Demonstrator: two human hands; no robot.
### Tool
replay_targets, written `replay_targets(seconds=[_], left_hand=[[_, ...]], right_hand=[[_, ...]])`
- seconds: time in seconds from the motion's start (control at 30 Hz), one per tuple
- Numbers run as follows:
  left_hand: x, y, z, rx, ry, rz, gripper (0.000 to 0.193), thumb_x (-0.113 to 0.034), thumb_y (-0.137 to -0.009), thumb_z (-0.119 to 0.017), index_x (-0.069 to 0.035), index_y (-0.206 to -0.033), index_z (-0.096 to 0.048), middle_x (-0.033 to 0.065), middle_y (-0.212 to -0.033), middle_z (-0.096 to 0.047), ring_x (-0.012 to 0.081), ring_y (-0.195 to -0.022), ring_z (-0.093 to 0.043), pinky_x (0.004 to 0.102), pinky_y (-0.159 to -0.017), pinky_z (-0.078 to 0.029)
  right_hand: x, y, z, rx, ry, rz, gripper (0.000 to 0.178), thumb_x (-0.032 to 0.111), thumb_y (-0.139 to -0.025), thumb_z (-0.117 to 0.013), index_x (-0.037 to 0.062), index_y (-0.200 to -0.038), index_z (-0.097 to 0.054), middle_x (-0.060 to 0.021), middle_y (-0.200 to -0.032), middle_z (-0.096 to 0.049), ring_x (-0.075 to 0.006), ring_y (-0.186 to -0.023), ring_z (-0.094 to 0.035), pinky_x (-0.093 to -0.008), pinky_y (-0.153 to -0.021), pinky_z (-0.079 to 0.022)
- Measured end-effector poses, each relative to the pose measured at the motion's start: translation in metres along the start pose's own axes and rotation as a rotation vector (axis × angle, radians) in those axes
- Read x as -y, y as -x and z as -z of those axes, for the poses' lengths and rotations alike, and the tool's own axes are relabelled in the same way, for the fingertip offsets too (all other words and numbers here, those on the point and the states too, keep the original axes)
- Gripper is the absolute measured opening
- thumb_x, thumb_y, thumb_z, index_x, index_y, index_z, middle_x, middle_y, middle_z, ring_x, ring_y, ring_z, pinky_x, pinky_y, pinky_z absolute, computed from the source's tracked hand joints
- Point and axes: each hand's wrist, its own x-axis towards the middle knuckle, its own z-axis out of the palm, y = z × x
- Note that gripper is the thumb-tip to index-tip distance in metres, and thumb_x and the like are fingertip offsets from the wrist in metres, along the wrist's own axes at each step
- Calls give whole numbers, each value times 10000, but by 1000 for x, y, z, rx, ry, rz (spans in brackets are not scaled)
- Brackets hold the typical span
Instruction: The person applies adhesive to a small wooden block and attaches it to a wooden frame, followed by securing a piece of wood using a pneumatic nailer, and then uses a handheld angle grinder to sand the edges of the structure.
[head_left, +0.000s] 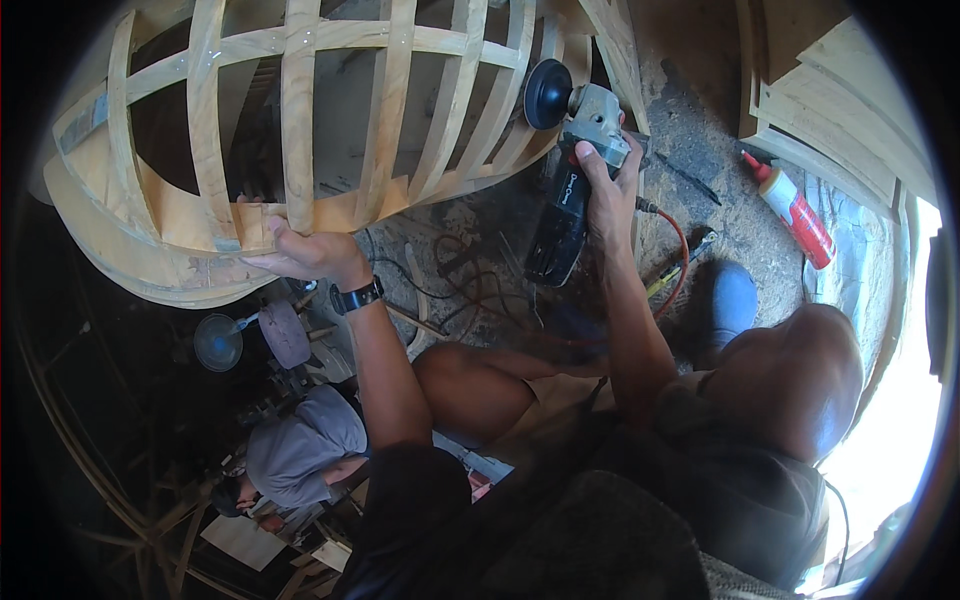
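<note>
A curved wooden frame [300,85] of pale slats fastened to bent rails fills the upper left. My left hand [308,252], with a dark watch on its wrist, is closed round the frame's lower rail, thumb on top and fingers partly hidden beneath. In my right hand [608,185] is a black angle grinder [565,205] with a grey metal head. Its round dark disc [548,94] faces the right end of the slats; whether it touches the wood I cannot tell.
An orange cord [683,240] trails from the grinder's side across the floor. A red-and-white glue bottle [797,215] lies at right, near stacked wooden boards [835,110]. My blue-shod foot [735,300] rests close by. Another person [305,445] sits at the lower left, beside a round blue fan-like thing [219,341].
</note>
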Motion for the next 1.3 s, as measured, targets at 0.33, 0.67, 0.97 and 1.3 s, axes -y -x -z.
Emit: replay_targets(seconds=[0.33, 0.67, 0.97, 1.3], left_hand=[[-2, -1, -3, -6, 0, -70, 581, -124, -963, -504, 115, -1466, -336, 269, -1398, -522, 300, -1228, -582, 442, -1076, -500], [-8, 0, -3, -22, -11, 12, 695, -147, -926, -560, 70, -1527, -285, 264, -1462, -432, 311, -1297, -528, 445, -1107, -447], [-5, 0, 0, -11, 35, 50, 761, -134, -905, -578, 70, -1558, -245, 283, -1507, -400, 327, -1357, -492, 450, -1131, -420], [-4, 1, -8, -38, 11, -24, 579, -133, -952, -498, 101, -1460, -349, 250, -1347, -529, 291, -1215, -573, 433, -1077, -486]], right_hand=[[19, 10, -25, 102, 66, 86, 820, 241, -888, -806, -66, -1439, -282, -165, -1231, -565, -203, -1125, -581, -343, -995, -471], [8, 4, -19, 84, 106, 134, 801, 235, -894, -800, -58, -1443, -296, -168, -1230, -566, -198, -1086, -606, -319, -942, -510], [5, 5, -17, 76, 167, 138, 835, 285, -883, -814, -64, -1443, -302, -180, -1246, -557, -221, -1144, -574, -350, -1006, -470], [13, -1, -16, 20, 74, 67, 812, 272, -873, -816, -64, -1424, -323, -170, -1211, -585, -200, -1055, -621, -322, -926, -515]])
